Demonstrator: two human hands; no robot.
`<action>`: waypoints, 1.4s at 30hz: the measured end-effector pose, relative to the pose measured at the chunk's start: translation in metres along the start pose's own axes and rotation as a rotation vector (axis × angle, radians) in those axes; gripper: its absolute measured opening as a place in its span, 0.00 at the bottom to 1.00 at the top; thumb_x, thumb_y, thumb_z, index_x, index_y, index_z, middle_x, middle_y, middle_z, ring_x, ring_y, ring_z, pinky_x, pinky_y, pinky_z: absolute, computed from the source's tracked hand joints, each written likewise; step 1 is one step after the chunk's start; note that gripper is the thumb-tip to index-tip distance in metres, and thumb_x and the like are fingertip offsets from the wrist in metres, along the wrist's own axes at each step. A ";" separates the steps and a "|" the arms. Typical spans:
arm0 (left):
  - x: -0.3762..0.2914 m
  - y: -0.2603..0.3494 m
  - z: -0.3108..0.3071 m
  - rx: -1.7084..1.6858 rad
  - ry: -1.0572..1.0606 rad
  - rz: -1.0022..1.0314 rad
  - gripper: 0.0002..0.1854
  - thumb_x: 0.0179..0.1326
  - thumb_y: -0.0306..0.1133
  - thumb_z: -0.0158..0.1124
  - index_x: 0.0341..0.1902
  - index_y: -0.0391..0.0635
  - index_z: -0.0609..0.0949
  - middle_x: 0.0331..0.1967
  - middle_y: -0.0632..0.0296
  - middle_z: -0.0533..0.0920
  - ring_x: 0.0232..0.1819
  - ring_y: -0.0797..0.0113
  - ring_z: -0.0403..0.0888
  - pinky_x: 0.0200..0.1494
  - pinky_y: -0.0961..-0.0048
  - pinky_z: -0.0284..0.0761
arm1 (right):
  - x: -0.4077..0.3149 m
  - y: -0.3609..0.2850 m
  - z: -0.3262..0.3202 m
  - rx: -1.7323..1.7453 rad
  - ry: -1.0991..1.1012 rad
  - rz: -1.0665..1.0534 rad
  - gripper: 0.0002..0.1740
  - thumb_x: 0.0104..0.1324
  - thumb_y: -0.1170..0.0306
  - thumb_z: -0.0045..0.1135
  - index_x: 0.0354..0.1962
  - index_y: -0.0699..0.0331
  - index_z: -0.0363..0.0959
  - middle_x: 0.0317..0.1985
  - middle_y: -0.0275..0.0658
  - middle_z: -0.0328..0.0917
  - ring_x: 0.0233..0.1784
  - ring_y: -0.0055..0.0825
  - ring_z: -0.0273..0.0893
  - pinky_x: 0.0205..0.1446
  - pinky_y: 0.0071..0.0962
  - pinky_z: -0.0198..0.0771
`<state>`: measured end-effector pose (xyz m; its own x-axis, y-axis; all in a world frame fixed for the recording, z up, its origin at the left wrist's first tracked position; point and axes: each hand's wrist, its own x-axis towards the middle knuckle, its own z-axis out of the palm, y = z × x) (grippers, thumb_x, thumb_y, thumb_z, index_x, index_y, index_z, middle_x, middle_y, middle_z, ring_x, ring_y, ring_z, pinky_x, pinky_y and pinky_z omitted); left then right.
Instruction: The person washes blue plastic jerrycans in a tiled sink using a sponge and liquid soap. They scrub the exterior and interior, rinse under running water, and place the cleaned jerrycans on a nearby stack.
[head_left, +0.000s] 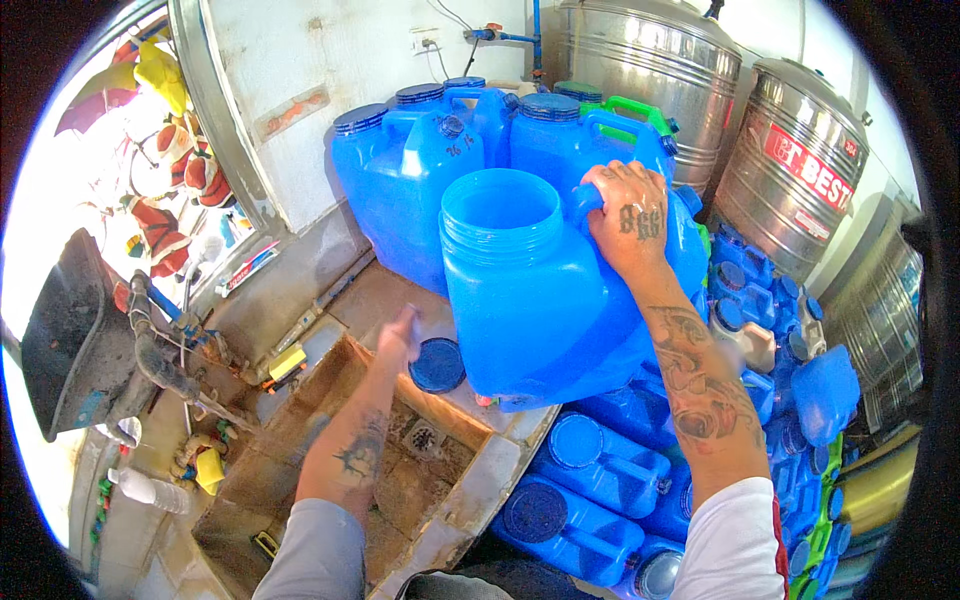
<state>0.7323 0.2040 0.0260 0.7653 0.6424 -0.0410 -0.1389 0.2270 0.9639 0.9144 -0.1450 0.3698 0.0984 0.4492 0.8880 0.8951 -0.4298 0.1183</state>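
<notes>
A large blue plastic water jug (525, 322) stands tilted on the ledge at the sink's corner, its wide mouth uncovered. My right hand (630, 210) grips the jug's handle at the top. To the jug's left, my left hand (401, 334) is blurred, above the ledge; whether it holds something small cannot be made out. Just beside that hand lies a dark blue screw cap (437, 365) at the sink's edge. Capped blue jugs (420, 165) stand behind the open one, against the wall.
A tiled sink (457, 491) with a drain (425, 439) lies below my left arm. Many capped blue containers (577, 442) crowd the right side. Steel tanks (645, 67) stand behind. Pipes and a faucet (154, 360), a yellow sponge (287, 362) and a plastic bottle (150, 491) are at left.
</notes>
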 end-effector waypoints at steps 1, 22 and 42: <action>-0.005 0.041 0.053 -0.144 0.010 -0.088 0.34 0.61 0.62 0.66 0.61 0.51 0.75 0.36 0.61 0.79 0.38 0.64 0.80 0.37 0.67 0.76 | -0.016 0.020 -0.002 -0.045 -0.016 0.008 0.14 0.45 0.76 0.64 0.34 0.57 0.80 0.34 0.37 0.80 0.44 0.39 0.76 0.51 0.42 0.66; -0.117 0.330 0.264 1.515 -0.578 0.824 0.42 0.68 0.65 0.51 0.77 0.51 0.64 0.73 0.40 0.66 0.76 0.42 0.60 0.78 0.50 0.51 | -0.017 0.014 -0.001 -0.029 0.032 -0.024 0.15 0.43 0.75 0.63 0.33 0.57 0.78 0.34 0.38 0.79 0.43 0.41 0.76 0.48 0.43 0.66; -0.023 0.057 0.018 -0.046 -0.293 0.196 0.35 0.71 0.52 0.56 0.77 0.51 0.64 0.70 0.54 0.72 0.70 0.58 0.70 0.71 0.52 0.68 | -0.016 0.013 0.011 0.069 0.157 -0.008 0.14 0.42 0.73 0.65 0.31 0.54 0.79 0.35 0.37 0.81 0.43 0.39 0.77 0.47 0.43 0.67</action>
<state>0.7181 0.1885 0.0868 0.8680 0.4416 0.2272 -0.3243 0.1576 0.9328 0.9295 -0.1487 0.3524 0.0270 0.3223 0.9462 0.9239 -0.3694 0.0995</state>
